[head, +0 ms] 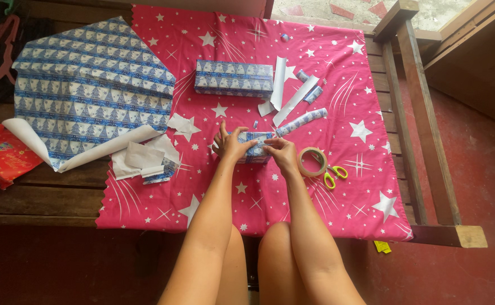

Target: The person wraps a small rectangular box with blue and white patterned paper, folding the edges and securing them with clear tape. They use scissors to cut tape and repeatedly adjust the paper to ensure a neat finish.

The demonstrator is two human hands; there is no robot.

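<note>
A small box wrapped in blue patterned paper (256,144) lies on the pink star-print cloth (315,192). My left hand (230,144) grips its left end, fingers over the top. At the box's right end my right hand (282,152) pinches the paper. A tape roll (312,162) and scissors with yellow-green handles (333,174) lie just to the right of my right hand. A rolled strip of blue paper (302,122) rests behind the box.
A larger wrapped blue box (234,78) sits further back. A big sheet of blue wrapping paper (92,90) covers the left side, with crumpled offcuts (145,158) beside it. White paper strips (284,93) lie at centre right. A wooden rail (422,124) runs along the right.
</note>
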